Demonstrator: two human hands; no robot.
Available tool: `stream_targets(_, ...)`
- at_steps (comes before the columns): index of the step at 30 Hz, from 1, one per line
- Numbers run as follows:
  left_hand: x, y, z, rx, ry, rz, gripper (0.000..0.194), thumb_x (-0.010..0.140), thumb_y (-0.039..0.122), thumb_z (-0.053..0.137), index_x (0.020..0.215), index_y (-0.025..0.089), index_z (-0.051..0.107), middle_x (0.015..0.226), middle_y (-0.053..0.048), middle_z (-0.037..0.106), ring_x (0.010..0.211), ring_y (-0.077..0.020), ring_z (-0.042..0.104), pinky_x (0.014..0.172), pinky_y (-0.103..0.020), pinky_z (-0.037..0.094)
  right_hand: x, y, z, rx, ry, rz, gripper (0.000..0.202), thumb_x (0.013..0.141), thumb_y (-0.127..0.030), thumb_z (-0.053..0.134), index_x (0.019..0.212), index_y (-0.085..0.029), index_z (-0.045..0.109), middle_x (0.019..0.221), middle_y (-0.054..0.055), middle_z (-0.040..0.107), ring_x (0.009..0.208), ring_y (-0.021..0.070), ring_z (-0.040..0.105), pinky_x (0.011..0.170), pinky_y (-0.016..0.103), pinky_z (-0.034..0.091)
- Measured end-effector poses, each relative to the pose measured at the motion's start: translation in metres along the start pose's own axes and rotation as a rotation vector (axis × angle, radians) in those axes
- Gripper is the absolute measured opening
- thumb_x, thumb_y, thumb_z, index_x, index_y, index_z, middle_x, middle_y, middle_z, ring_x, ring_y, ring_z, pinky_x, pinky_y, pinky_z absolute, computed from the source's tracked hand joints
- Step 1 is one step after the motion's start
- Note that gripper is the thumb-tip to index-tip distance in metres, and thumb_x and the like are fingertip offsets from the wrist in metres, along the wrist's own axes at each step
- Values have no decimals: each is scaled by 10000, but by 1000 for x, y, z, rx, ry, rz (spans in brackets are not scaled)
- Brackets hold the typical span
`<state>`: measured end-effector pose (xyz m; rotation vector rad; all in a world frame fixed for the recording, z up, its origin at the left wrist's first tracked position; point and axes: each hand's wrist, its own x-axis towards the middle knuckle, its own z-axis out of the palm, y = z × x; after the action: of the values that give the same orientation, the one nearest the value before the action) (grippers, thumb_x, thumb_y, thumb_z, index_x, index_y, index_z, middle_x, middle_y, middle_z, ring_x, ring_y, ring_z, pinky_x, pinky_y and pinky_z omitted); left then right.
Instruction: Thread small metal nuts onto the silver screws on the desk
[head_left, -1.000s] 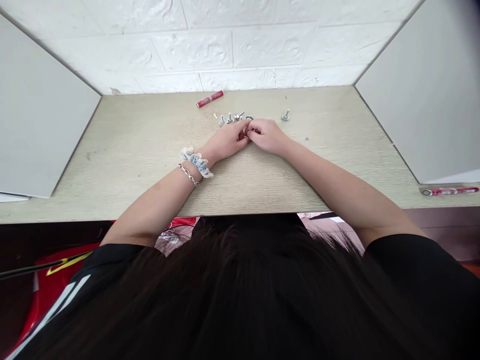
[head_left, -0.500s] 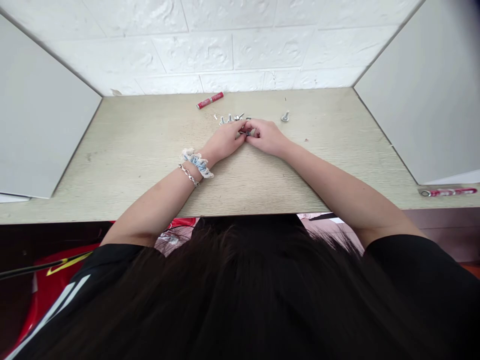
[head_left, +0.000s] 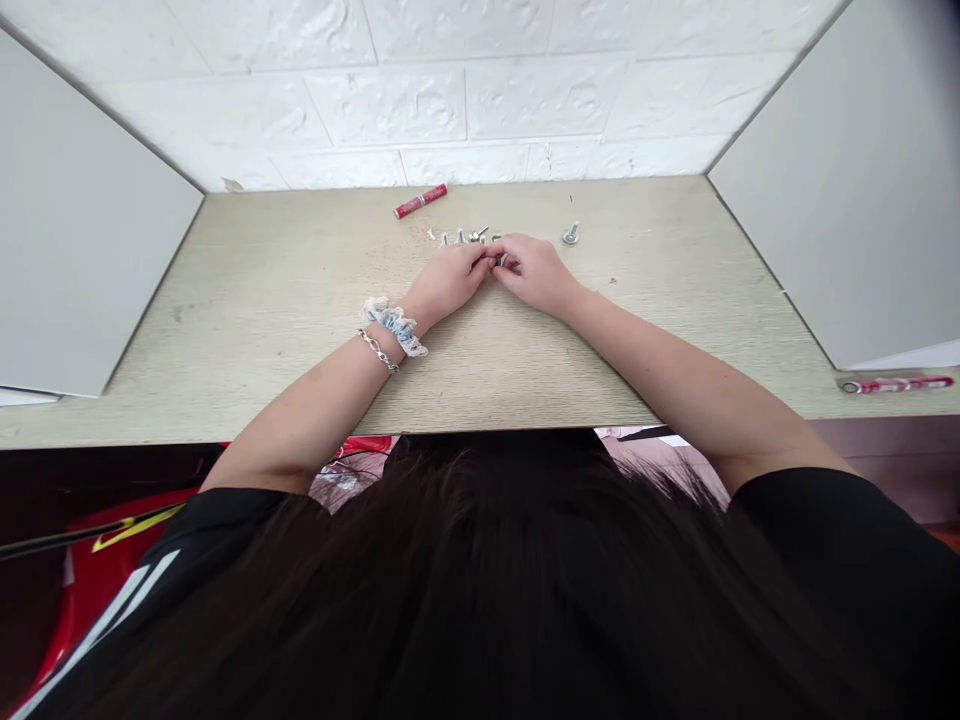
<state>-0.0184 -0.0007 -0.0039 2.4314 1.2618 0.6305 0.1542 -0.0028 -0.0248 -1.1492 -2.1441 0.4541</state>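
Observation:
My left hand [head_left: 452, 276] and my right hand [head_left: 534, 271] meet over the table, fingertips pinched together. Between them is a small metal bolt [head_left: 497, 261], mostly covered by the fingers, so its exact shape is hard to make out. Just behind my left hand several silver bolts stand in a row, among them one bolt [head_left: 460, 236] upright and another bolt [head_left: 478, 235] lying tilted. A further bolt [head_left: 571, 234] with a wide washer or head sits apart, to the right of my right hand.
A red tube [head_left: 420, 201] lies near the white brick-patterned wall [head_left: 540, 100]. Another red tube [head_left: 896, 385] is at the table's right front edge. Grey panels [head_left: 82, 230] flank the wooden table [head_left: 495, 380]. A small white scrap [head_left: 430, 234] lies by the bolts.
The fingers of both hands have closed in and shifted slightly around the bolt, which shows less than before. Forearms and the other things stay in place.

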Motion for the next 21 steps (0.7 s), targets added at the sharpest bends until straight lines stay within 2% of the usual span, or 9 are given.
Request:
stream_targets(6, -2, 1, -1, -21, -15, -20, 340, 981, 280, 331, 999, 162, 649, 950, -66, 690, 973, -223, 615, 918, -357, 443, 1, 8, 3, 52, 21, -87, 203, 859, -219, 499, 1026, -192, 612, 959, 51, 638, 870, 195, 566, 856, 381, 436)
stream_targets(12, -2, 2, -2, -11, -7, -9, 327, 979, 256, 329, 1028, 157, 637, 965, -66, 685, 970, -216, 608, 898, -349, 445, 2, 13, 5, 57, 36, -121, 207, 883, -239, 490, 1052, -202, 604, 969, 52, 631, 900, 198, 570, 869, 395, 450)
stream_targets(21, -1, 1, -2, 23, 15, -62, 294, 983, 275, 350, 944, 168, 620, 887, -75, 662, 959, -240, 604, 896, -383, 443, 3, 12, 6, 57, 59, -116, 182, 871, -235, 503, 1017, -191, 602, 955, 57, 632, 872, 194, 566, 846, 388, 459)
